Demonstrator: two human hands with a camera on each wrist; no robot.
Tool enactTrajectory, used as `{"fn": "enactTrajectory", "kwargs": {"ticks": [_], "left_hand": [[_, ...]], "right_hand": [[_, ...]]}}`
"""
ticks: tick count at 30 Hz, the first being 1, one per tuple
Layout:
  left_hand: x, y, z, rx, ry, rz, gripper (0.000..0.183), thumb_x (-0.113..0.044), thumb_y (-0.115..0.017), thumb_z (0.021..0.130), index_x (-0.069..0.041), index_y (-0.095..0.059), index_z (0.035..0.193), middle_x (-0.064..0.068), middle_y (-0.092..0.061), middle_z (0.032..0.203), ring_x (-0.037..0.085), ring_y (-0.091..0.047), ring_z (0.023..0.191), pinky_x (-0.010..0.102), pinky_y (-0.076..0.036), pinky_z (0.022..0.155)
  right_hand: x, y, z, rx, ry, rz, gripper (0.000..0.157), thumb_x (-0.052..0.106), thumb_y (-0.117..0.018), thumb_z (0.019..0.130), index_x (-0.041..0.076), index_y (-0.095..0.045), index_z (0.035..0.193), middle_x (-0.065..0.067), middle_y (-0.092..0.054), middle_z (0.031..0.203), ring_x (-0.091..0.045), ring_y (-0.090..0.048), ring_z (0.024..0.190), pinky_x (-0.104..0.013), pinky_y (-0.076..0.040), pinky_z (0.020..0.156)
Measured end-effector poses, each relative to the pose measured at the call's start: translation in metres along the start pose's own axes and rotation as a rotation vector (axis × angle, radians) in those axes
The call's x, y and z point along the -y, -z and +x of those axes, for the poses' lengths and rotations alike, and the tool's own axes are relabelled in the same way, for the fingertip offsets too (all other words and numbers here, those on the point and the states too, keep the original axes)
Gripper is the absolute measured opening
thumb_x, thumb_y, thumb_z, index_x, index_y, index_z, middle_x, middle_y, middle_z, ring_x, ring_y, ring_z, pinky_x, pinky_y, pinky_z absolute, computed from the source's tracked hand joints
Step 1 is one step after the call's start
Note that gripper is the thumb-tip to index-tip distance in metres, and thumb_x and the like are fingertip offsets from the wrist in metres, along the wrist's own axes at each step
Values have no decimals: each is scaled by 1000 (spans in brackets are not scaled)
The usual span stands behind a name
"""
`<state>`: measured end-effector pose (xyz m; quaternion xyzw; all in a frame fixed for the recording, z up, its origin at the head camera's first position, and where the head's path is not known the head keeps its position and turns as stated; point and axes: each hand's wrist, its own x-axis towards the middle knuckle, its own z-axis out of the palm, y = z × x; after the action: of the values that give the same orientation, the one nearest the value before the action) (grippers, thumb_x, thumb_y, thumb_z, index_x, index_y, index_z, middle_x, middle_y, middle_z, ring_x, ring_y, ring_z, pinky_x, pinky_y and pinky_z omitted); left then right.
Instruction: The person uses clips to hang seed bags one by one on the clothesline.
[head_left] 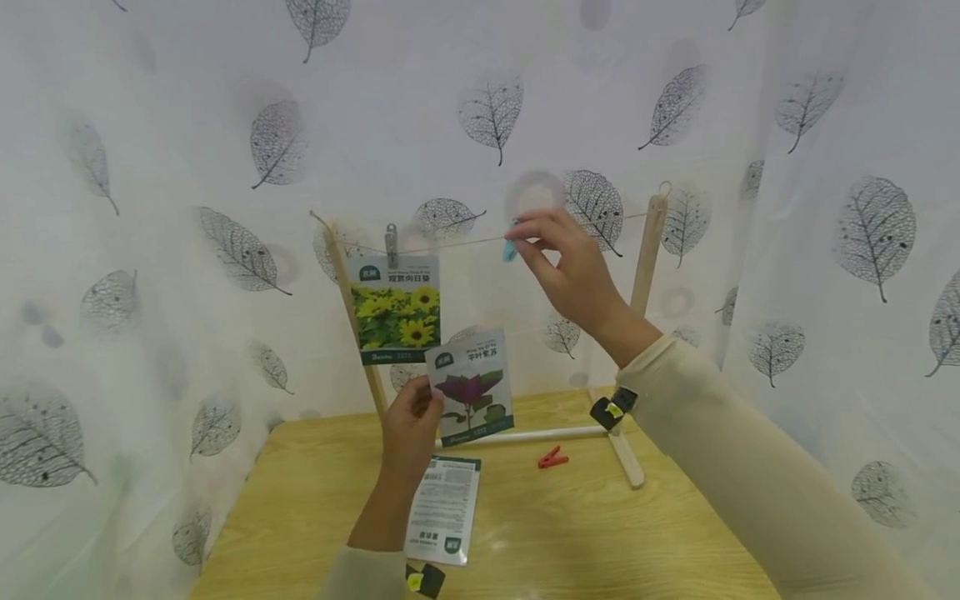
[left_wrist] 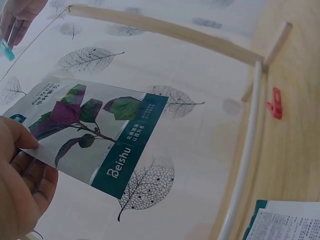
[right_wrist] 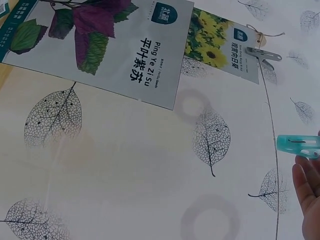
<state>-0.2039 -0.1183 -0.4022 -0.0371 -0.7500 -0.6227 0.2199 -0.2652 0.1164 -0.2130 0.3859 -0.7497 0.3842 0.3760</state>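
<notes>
My left hand [head_left: 408, 429] pinches the left edge of a seed packet [head_left: 474, 387] printed with purple and green leaves, holding it tilted above the table. The right hand [head_left: 573, 267] is raised at the string [head_left: 465, 242], pinching a teal plastic clothes peg [head_left: 509, 250] between thumb and fingers. In the right wrist view the tip of the teal peg [right_wrist: 292, 144] is right at the string. Further left, a sunflower seed packet [head_left: 397, 312] hangs from the string by a grey clothes peg [head_left: 391, 247].
Wooden posts [head_left: 649, 250] carry the string at both ends, joined low down by a white bar [head_left: 555, 435]. A red clothes peg [head_left: 552, 457] and a text-side-up packet [head_left: 444, 508] lie on the wooden table [head_left: 570, 533]. A leaf-print curtain [head_left: 420, 108] hangs behind.
</notes>
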Motion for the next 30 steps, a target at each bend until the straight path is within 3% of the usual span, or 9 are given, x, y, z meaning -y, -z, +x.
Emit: {"fn": "enactTrajectory", "kwargs": {"ticks": [15,21,30], "left_hand": [[2,-7,4,-19,-25,28,21,-20,-58,102,-17,-67,121,2,-71,115,22,-67,102,18,-56,81],[1,-7,6,-20,-20,41,22,-26,-55,105,-22,-65,124,-1,-70,115,15,-64,103,21,-55,80],[-5,-10,8,-8,-8,33,28,-31,-51,107,-20,-62,129,2,-69,119,19,-65,106,26,-56,84]], "right_hand": [[-2,-6,15,3,-28,11,19,9,-60,101,4,-72,115,-12,-64,129,-22,-60,121,-39,-56,100],[2,-8,22,10,-33,10,19,10,-60,101,4,-72,115,-10,-64,127,-21,-59,121,-35,-56,99],[3,-9,31,13,-15,3,17,9,-61,101,2,-72,112,-11,-66,124,-21,-62,115,-32,-57,96]]}}
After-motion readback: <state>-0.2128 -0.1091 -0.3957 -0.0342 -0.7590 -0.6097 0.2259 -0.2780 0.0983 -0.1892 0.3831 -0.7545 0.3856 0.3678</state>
